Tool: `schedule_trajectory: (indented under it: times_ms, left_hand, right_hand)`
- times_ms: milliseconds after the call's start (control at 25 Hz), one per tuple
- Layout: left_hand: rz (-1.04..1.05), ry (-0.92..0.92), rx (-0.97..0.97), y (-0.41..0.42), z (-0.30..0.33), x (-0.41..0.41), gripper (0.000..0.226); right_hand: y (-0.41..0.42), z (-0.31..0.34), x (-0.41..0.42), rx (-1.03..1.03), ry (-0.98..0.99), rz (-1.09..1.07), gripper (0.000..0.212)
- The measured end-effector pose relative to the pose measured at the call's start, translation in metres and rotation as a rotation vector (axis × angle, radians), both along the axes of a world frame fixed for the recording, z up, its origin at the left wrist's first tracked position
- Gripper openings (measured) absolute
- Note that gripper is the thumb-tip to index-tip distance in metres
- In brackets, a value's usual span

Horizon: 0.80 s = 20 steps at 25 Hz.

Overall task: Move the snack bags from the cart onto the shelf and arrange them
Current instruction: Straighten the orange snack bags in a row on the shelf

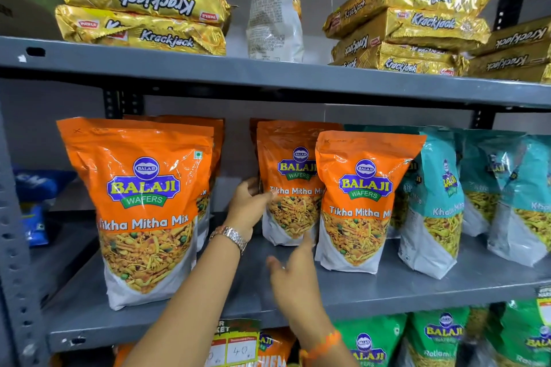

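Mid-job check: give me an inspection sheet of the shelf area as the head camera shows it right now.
Surface: grey metal middle shelf, bare strip along its front edge.
Job's things: three orange Tikha Mitha Mix bags upright in front, left bag, middle bag, right bag; more orange bags behind them.
Clutter: one orange bag standing among gold Krackjack packs on the upper shelf.
Grippers: left hand touching the middle bag's left edge; right hand open, blurred, below that bag.
Cables: nothing seen.
Surroundings: teal Balaji bags to the right, green bags on the shelf below, blue packs at far left.
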State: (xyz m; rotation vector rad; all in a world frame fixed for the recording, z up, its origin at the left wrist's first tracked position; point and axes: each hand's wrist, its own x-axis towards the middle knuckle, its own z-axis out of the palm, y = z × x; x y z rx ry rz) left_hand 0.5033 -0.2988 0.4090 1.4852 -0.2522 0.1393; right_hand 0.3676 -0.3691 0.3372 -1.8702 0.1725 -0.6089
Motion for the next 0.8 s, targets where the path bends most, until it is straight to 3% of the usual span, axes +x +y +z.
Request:
schedule_trajectory:
  times_ms: [80,200,280,360,440,600,720,800]
  left_hand:
    - [0.024,-0.011,-0.031,0.003,-0.005,-0.024,0.058]
    - [0.013,-0.043,-0.065,-0.012,-0.013,-0.06,0.062]
    - [-0.108,-0.065,0.051,-0.03,-0.019,-0.077,0.084]
    - [-0.215,-0.063,0.295,-0.053,-0.025,-0.085,0.103]
    - [-0.208,-0.083,0.47,-0.073,-0.028,-0.084,0.111]
    - [-0.146,-0.152,0.527,-0.087,-0.035,-0.073,0.105]
    - [-0.09,-0.199,0.477,-0.081,-0.044,-0.074,0.094]
    - [-0.071,-0.212,0.464,-0.07,-0.049,-0.075,0.09]
  right_hand:
    - [-0.024,-0.004,-0.039,0.101,-0.131,-0.011,0.065]
    - [-0.084,0.004,-0.06,0.194,-0.323,-0.274,0.054]
    - [-0.12,0.014,-0.053,0.188,-0.302,-0.324,0.072]
    - [-0.147,0.019,-0.036,0.109,-0.216,-0.304,0.095]
    - [-0.168,0.02,-0.018,0.065,-0.158,-0.238,0.109]
    - [-0.199,0.012,0.004,0.079,-0.063,0.029,0.101]
    - [-0.206,0.001,0.01,-0.02,-0.08,0.029,0.087]
    - [-0.201,0.002,0.011,0.007,-0.104,0.087,0.089]
